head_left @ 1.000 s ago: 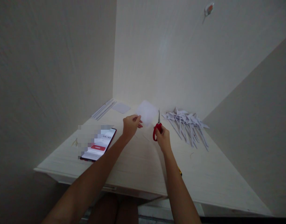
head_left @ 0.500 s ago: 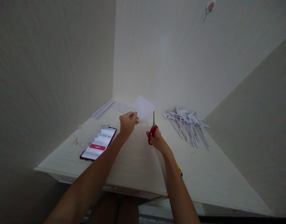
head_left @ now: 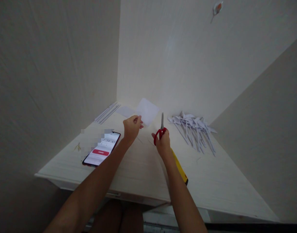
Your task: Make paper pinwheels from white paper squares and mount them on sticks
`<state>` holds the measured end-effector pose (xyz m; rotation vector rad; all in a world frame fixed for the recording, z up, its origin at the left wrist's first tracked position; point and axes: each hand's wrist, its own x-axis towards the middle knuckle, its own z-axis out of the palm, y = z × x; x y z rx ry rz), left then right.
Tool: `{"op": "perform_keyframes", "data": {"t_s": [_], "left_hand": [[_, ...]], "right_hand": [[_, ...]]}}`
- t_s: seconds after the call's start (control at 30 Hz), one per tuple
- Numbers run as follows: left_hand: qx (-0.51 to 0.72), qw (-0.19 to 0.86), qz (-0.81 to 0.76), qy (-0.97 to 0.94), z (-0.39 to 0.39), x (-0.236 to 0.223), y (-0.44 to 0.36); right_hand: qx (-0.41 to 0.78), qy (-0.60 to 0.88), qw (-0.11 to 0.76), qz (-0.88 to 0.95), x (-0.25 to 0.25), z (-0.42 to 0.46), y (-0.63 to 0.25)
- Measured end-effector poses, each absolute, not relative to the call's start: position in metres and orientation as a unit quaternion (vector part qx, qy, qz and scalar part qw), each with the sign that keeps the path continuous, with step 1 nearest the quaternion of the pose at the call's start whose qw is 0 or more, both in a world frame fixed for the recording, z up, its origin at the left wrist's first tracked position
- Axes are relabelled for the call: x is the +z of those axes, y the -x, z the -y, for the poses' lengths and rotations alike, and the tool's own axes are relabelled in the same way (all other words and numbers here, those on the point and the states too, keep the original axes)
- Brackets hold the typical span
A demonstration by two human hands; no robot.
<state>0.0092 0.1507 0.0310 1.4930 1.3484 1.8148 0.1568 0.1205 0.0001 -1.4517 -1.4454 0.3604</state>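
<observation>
A square sheet of white paper point(head_left: 147, 111) is pinched by a corner in my left hand point(head_left: 133, 127), held up over the far part of the table. My right hand point(head_left: 163, 142) grips red-handled scissors point(head_left: 160, 132), with thumb and fingers in the loops. Their blades point away from me, slightly parted, just right of the sheet and apart from it. Under my right forearm lies a long yellow object point(head_left: 179, 166), partly covered.
On the white table point(head_left: 143, 168), paper pinwheels on sticks point(head_left: 193, 124) are heaped at right. Thin paper sticks point(head_left: 107, 113) and a flat paper piece point(head_left: 125, 111) lie at the back left. A phone point(head_left: 102, 150) sits left of my left forearm. Walls enclose the table behind and beside.
My right hand has turned and shifted slightly up with the scissors, whose blades have parted a little. More of the yellow object shows. My left hand and the paper have barely moved.
</observation>
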Motion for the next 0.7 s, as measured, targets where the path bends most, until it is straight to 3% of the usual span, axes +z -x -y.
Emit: {"op": "perform_keyframes", "data": {"t_s": [0.2,0.47,0.7], "left_hand": [[0.663,0.213,-0.488,-0.527,-0.150,0.033,-0.009],[0.691,0.224,-0.468,-0.503,-0.148,0.037,-0.009],[0.687,0.287,-0.427,-0.513,-0.147,0.036,-0.013]], "right_hand": [[0.192,0.636,0.437,0.606,0.001,-0.115,-0.154],[0.510,0.434,0.318,0.671,0.026,-0.093,-0.163],[0.613,0.387,0.327,0.606,0.019,-0.096,-0.165]]}}
